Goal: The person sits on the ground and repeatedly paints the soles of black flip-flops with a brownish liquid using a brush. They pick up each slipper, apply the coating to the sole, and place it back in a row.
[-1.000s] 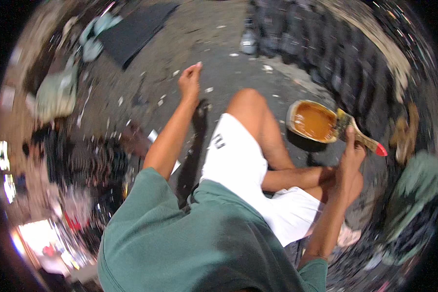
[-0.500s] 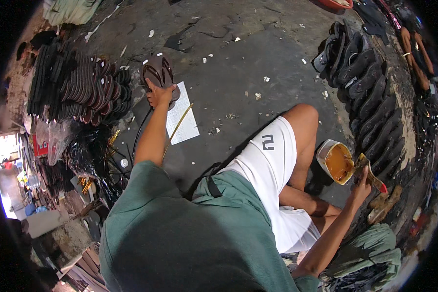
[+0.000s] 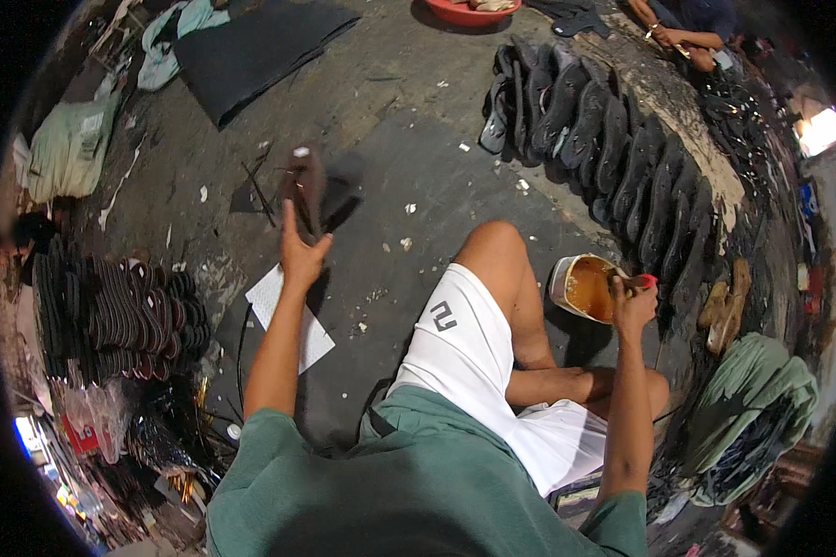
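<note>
My left hand (image 3: 302, 258) grips a brown flip-flop (image 3: 305, 176), which is tilted up above the dark floor and slightly smeared by motion; whether a second one lies behind it I cannot tell. Closed round a red-tipped brush (image 3: 643, 280), my right hand (image 3: 633, 304) is at the right rim of a pale tub (image 3: 557, 288) of amber, glue-like liquid (image 3: 590, 286). The brush's bristle end points into the tub and is mostly hidden. A white textured sheet (image 3: 318, 348) lies on the floor, partly under my left forearm.
Stacked dark soles (image 3: 125, 316) stand at left. A long row of black flip-flops (image 3: 613, 139) runs down the right side, with a worn wooden piece (image 3: 726, 304) and green cloth (image 3: 752, 399) nearer me. A red basin (image 3: 469, 13) and another person's arms (image 3: 687, 42) are at the far side.
My left hand has raised the flip-flop off the floor and turned it on edge. My right hand has brought the brush from beside the tub to its opening. The whole view has shifted.
</note>
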The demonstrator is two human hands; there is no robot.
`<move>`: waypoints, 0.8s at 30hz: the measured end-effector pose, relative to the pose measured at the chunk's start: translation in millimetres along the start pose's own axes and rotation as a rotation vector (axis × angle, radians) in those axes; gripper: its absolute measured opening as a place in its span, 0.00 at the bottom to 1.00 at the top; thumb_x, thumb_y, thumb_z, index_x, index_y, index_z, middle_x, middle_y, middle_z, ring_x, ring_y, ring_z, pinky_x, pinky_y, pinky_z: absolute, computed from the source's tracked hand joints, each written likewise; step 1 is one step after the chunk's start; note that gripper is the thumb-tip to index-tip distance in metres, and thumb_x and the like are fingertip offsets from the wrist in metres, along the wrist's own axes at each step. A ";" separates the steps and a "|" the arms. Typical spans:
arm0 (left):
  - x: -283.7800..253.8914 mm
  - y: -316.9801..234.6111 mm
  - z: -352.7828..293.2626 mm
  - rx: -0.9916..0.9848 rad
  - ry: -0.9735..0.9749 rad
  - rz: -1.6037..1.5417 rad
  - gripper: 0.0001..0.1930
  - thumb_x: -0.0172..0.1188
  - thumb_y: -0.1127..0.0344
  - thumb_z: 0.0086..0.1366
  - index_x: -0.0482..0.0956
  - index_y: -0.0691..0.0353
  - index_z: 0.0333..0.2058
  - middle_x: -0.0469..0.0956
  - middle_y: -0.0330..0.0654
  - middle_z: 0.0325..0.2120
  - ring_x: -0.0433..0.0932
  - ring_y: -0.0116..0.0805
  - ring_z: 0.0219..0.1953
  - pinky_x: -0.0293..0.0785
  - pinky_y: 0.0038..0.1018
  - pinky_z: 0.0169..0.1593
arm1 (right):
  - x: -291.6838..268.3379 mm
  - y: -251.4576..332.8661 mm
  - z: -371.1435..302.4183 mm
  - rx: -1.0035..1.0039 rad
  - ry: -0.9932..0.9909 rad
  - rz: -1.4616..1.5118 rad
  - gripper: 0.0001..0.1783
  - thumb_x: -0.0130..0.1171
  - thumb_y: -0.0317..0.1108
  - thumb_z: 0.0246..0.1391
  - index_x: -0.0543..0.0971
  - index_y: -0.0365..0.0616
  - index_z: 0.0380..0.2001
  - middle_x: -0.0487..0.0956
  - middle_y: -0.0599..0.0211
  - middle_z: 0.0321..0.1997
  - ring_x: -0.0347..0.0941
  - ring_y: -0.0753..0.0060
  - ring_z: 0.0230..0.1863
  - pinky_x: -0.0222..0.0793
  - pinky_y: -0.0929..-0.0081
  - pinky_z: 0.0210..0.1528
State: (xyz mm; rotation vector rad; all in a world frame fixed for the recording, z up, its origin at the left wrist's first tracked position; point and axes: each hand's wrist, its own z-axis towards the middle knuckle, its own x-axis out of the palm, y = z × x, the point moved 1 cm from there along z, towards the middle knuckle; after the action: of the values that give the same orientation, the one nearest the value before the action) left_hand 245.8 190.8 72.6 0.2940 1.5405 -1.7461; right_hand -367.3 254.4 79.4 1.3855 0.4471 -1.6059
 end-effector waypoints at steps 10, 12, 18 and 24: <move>44.1 -166.2 -87.9 0.376 0.583 -0.070 0.34 0.72 0.60 0.52 0.73 0.53 0.59 0.58 0.57 0.63 0.61 0.57 0.61 0.58 0.44 0.64 | -92.3 40.8 -0.5 -0.030 -0.149 0.442 0.19 0.60 0.44 0.58 0.82 0.36 0.39 0.83 0.52 0.35 0.80 0.55 0.36 0.72 0.64 0.43; 57.6 -178.3 -107.7 0.565 0.566 0.061 0.24 0.72 0.61 0.51 0.81 0.56 0.49 0.62 0.54 0.61 0.61 0.57 0.61 0.56 0.47 0.64 | -106.4 37.6 -13.1 -0.070 -0.160 0.341 0.19 0.59 0.44 0.59 0.83 0.37 0.40 0.84 0.55 0.34 0.79 0.58 0.32 0.71 0.70 0.37; 84.6 -178.2 -110.4 0.707 0.589 0.118 0.12 0.73 0.68 0.47 0.84 0.59 0.32 0.74 0.46 0.53 0.64 0.55 0.59 0.58 0.46 0.63 | -68.5 23.6 -75.1 0.028 0.307 0.076 0.15 0.56 0.44 0.56 0.82 0.43 0.33 0.82 0.52 0.34 0.78 0.47 0.35 0.63 0.51 0.44; 124.5 -207.8 -85.9 0.784 0.833 -0.003 0.22 0.56 0.61 0.67 0.72 0.62 0.58 0.68 0.51 0.60 0.60 0.50 0.65 0.57 0.40 0.65 | -67.7 15.7 -77.3 0.089 0.396 -0.003 0.17 0.57 0.45 0.55 0.82 0.40 0.35 0.81 0.45 0.34 0.78 0.43 0.37 0.68 0.52 0.43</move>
State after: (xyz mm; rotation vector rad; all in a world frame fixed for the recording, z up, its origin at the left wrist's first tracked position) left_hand -4.1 214.5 127.8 1.5600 1.2449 -2.3131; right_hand -315.6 333.4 122.7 1.7802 0.6143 -1.3655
